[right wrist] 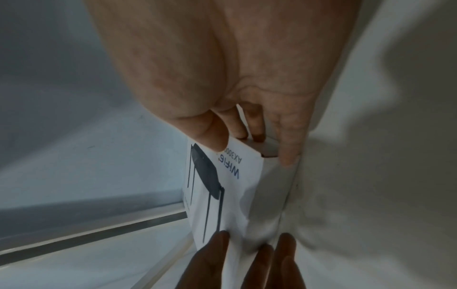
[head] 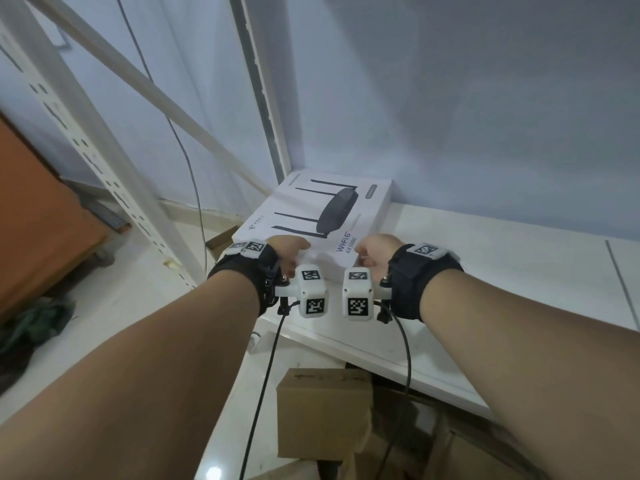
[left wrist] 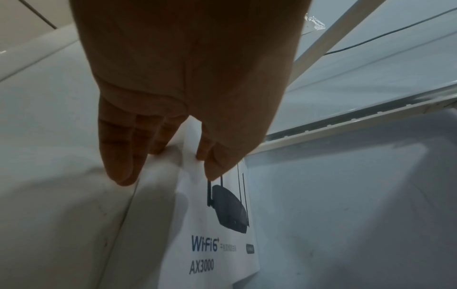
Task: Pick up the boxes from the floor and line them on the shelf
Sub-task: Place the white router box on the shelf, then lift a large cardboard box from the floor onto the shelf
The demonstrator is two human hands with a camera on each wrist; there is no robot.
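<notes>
Fingers (left wrist: 123,148) of the left hand (head: 289,249) and right hand (head: 375,252) pinch the near edge of a white router box (head: 322,220) lying flat on the shelf (head: 485,289); it looks stiff, light, smooth, best gripped by opposite edges.

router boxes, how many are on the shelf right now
1. The white router box lies at the left end of the shelf, with the left hand and right hand gripping its near edge. The shelf's far right is out of view.

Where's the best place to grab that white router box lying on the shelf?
By its near short edge, from the front: the router box lies flat, so thumbs go on top and fingers under, as the left hand and right hand hold it.
</notes>
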